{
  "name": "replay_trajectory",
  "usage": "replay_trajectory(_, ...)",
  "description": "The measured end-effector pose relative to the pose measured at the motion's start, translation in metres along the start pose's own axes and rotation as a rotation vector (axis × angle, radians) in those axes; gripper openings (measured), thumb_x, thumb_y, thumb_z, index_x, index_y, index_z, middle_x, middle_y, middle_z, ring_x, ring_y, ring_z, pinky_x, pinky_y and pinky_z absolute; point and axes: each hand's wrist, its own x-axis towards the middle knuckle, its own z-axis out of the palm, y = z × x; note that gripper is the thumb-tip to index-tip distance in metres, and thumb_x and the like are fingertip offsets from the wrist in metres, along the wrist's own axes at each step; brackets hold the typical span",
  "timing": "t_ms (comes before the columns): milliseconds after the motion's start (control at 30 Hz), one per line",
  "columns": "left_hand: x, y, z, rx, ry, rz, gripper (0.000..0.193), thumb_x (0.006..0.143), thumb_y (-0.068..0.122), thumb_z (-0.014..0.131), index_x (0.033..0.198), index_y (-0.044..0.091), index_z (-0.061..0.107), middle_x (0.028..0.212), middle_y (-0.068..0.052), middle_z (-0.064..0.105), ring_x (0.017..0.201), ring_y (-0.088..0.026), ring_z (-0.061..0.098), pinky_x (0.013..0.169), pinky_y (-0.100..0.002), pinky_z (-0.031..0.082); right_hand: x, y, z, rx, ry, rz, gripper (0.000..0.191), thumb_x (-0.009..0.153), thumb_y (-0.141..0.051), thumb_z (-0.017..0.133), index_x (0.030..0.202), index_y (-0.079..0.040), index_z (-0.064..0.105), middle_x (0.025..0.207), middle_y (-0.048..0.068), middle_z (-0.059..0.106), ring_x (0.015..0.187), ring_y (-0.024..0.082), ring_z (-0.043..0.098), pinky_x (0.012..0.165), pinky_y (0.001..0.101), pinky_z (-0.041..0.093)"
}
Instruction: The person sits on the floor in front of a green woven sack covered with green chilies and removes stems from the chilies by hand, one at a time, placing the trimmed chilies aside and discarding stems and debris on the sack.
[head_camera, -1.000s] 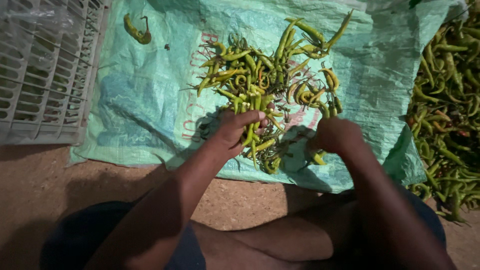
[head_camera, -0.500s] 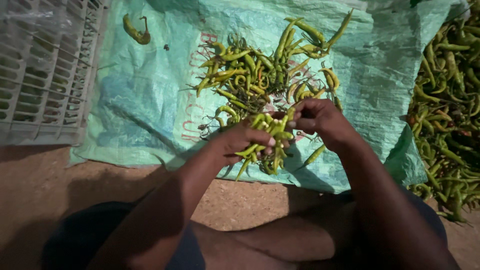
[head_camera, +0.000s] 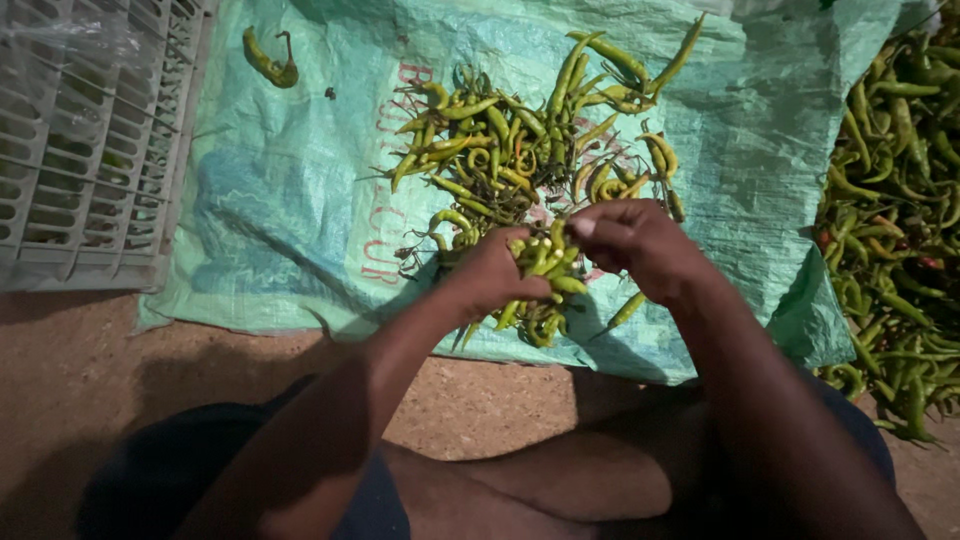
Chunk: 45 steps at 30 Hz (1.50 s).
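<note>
A pile of green chillies lies on a pale green woven sack spread on the ground. My left hand is closed around a bunch of green chillies, held just above the sack's near edge. My right hand is beside it, fingers curled and pinching at the top of the same bunch. More chillies hang or lie under the left hand. One loose chilli lies below my right hand.
A white slatted plastic crate stands at the left on the dirt. A second heap of green chillies lies at the right edge. A single curled chilli lies at the sack's far left. My legs are at the bottom.
Both hands have lifted off the sack. My left hand gathered a bunch of chillies and raised it, and my right hand moved up and left to meet it.
</note>
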Motion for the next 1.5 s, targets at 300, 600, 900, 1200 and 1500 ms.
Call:
replay_trajectory(300,-0.017,0.039,-0.003,0.293,-0.019,-0.026,0.05,0.063,0.029,0.09,0.105,0.012,0.072,0.094,-0.007,0.079,0.085,-0.022,0.077,0.079,-0.036,0.06,-0.004,0.003,0.004,-0.138,0.046,-0.126,0.009,0.09,-0.012,0.074,0.09,-0.003,0.076,0.07,0.0,0.064,0.058,0.008,0.047,0.052,0.0259,0.036)
replay_trajectory(600,-0.009,0.027,-0.002,0.334,0.078,0.02,0.072,0.058,0.022,0.093,0.123,0.012,0.065,0.1,-0.009,0.077,0.088,-0.022,0.076,0.083,-0.036,0.06,-0.011,-0.007,0.009,-0.871,0.444,-0.564,0.016,0.086,-0.018,0.082,0.088,-0.003,0.077,0.08,0.012,0.072,0.068,0.022,0.068,0.064,0.0356,0.053)
replay_trajectory(900,0.002,0.006,-0.006,0.076,0.255,0.02,0.062,0.062,0.02,0.091,0.118,0.006,0.069,0.097,-0.006,0.076,0.085,-0.018,0.074,0.078,-0.035,0.06,-0.019,0.012,-0.013,-1.706,-0.03,0.276,0.048,0.076,-0.052,0.081,0.096,-0.009,0.078,0.1,0.014,0.075,0.093,0.034,0.074,0.077,0.048,0.06)
replay_trajectory(1200,0.008,0.002,-0.005,-0.458,0.208,0.001,0.052,0.072,0.004,0.081,0.119,0.001,0.061,0.091,-0.005,0.074,0.073,-0.014,0.072,0.065,-0.031,0.061,-0.002,0.038,0.004,-1.588,-0.144,0.213,0.044,0.087,-0.045,0.067,0.097,-0.003,0.076,0.097,0.023,0.075,0.093,0.04,0.073,0.083,0.0507,0.058)
replay_trajectory(1500,0.005,0.006,-0.011,-0.718,0.183,-0.017,0.034,0.075,0.001,0.075,0.109,0.001,0.068,0.088,-0.007,0.075,0.065,-0.016,0.07,0.057,-0.031,0.058,-0.007,0.02,0.007,-1.532,-0.042,0.329,0.049,0.081,-0.051,0.075,0.1,-0.006,0.078,0.102,0.021,0.076,0.096,0.04,0.073,0.084,0.052,0.059)
